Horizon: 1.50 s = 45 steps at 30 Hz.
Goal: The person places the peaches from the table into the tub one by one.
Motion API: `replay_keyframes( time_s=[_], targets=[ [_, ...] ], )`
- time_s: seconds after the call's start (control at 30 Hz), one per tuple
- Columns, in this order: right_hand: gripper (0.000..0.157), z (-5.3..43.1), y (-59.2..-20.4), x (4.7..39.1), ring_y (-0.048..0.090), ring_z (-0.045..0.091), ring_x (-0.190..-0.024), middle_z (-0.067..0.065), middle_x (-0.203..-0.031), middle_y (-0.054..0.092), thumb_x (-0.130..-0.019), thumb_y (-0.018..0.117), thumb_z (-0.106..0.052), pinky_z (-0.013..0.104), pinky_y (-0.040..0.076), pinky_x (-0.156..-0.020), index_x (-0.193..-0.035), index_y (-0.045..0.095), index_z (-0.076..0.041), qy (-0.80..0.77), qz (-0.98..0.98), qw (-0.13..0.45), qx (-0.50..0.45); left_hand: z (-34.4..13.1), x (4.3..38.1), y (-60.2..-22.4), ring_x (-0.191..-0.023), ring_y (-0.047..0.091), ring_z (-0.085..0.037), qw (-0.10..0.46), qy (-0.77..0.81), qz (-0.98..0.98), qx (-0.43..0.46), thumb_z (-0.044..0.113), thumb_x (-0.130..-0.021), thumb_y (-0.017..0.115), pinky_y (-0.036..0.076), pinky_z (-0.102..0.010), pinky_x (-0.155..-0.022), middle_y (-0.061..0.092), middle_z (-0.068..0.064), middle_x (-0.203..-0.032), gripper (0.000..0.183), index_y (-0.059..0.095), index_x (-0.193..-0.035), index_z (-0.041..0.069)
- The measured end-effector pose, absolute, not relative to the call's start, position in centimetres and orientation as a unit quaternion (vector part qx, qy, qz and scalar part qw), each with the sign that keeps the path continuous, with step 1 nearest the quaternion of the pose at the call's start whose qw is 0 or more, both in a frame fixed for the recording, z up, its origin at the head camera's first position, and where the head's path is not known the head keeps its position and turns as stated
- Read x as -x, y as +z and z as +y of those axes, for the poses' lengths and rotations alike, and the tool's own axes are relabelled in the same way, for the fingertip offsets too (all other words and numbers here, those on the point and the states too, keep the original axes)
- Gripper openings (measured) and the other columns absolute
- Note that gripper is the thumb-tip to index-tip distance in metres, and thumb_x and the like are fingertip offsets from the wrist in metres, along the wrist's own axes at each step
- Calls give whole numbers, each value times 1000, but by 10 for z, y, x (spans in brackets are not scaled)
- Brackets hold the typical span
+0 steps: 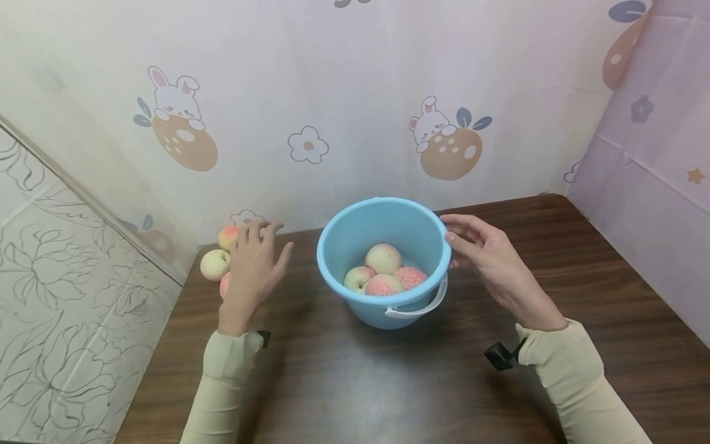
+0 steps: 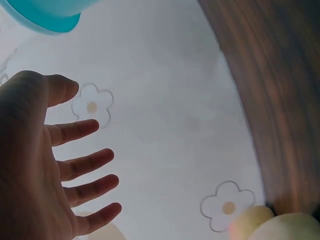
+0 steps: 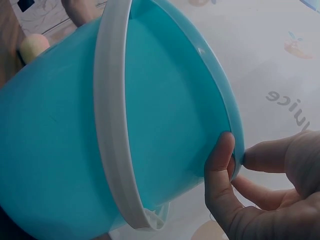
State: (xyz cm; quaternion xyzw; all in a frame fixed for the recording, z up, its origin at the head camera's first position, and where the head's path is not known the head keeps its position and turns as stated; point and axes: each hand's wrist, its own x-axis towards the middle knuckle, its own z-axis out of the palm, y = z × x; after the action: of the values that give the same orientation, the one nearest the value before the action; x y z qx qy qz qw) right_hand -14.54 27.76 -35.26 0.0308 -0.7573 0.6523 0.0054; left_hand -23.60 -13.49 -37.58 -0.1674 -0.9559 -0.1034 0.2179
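Note:
A light blue bucket (image 1: 385, 213) stands on the wooden table, with several peaches (image 1: 384, 259) inside it. Its white handle (image 1: 424, 308) hangs down at the front right. My right hand (image 1: 490, 259) pinches the bucket's rim on the right side; the right wrist view shows thumb and fingers on either side of that rim. My left hand (image 1: 255, 268), empty, is raised over the table left of the bucket, fingers spread and thumb apart. Beyond and beside it lie a pale peach (image 1: 214, 265), an orange-red peach (image 1: 228, 237) and a pink peach (image 1: 224, 285), the last partly hidden by the hand.
The dark wooden table (image 1: 355, 382) meets a curtain (image 1: 355, 111) printed with rabbits and flowers at the back. A white panel with line-drawn flowers (image 1: 55, 308) borders the left side, and a lilac curtain (image 1: 660, 172) the right.

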Motion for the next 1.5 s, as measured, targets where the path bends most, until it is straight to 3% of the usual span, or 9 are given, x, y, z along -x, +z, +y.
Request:
replay_keyframes(
  time_s=[0.2,0.57,0.97,1.17,1.5],
  targets=[
    [52,277,-352,145,71,12,-100,9,-130,62,-103,66,-26,27,63,-81,-149,50,-9,652,-758,5,-26,-150,235,-383,-139,41,-47,207,-132,-960,135,43,-104,55,38,-68,-102,49,-21,-147,53,52,-145,10],
    [52,276,-353,145,72,9,-98,2,-127,63,-103,66,-28,28,63,-82,-149,49,-9,650,-759,4,-27,-183,236,-397,-131,43,-50,182,-158,-969,64,43,-106,52,38,-70,-95,48,-24,-145,51,52,-144,10],
    [49,277,-352,146,71,10,-97,5,-127,64,-103,66,-23,27,63,-79,-148,51,-9,650,-760,9,-31,-209,241,-411,-138,38,-55,140,-161,-977,11,45,-106,48,37,-75,-101,44,-32,-148,58,48,-144,1],
    [50,278,-352,147,71,11,-98,5,-127,64,-102,67,-23,27,63,-80,-147,52,-9,653,-757,6,-30,-217,246,-422,-135,37,-59,86,-149,-985,-10,50,-106,43,41,-76,-95,40,-37,-148,66,40,-147,-2],
    [50,279,-353,148,72,13,-99,6,-128,64,-102,68,-23,26,63,-79,-147,52,-9,653,-757,7,-33,-228,247,-443,-130,40,-59,43,-168,-985,-14,50,-106,44,41,-75,-94,40,-37,-144,63,44,-147,2]
  ],
)
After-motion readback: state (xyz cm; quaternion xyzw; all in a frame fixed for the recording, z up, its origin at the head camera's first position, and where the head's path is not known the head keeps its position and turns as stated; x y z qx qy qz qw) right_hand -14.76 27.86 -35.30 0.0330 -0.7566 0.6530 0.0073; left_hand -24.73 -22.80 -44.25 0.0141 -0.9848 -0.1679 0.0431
